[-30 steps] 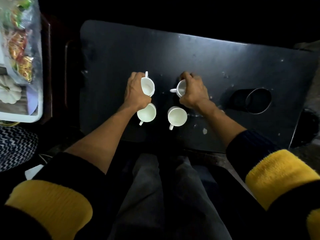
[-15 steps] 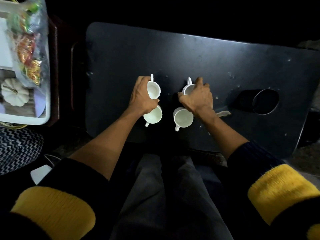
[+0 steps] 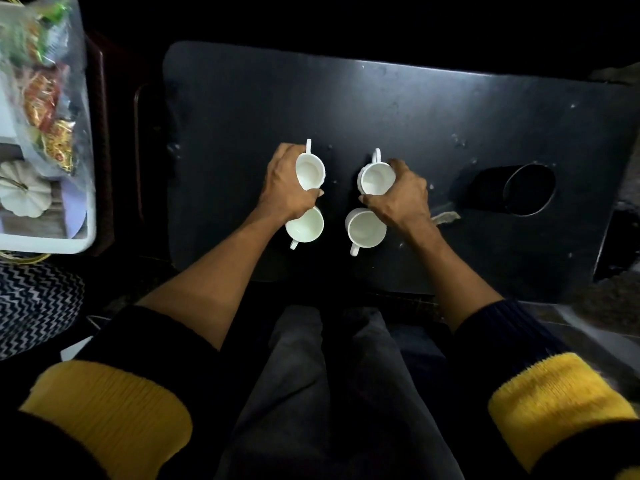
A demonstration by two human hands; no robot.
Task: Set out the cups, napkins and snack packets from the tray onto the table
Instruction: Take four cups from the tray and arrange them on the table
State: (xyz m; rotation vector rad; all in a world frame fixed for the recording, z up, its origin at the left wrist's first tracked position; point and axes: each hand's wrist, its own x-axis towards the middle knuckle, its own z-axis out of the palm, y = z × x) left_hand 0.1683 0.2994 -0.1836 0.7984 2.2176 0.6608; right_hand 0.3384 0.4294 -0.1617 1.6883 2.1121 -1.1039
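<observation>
Packets (image 3: 45, 98) sit in the tray (image 3: 88, 188) off the table's (image 3: 415, 109) left edge. Since a second ago we have turned both far cups so their handles point to the far edge. Left hand (image 3: 287, 185) wraps one cup (image 3: 310, 171), right hand (image 3: 398, 195) the other (image 3: 375, 178), both probably set down; near cups (image 3: 306, 225) stand mid-table. Napkins come next.

I see four white ceramic cups upright on the dark surface: far-left cup (image 3: 310, 172), far-right cup (image 3: 376, 178), near-left cup (image 3: 306, 225), near-right cup (image 3: 365, 227). Colourful snack packets (image 3: 45, 98) remain in the white tray (image 3: 90, 188), left of the surface.
</observation>
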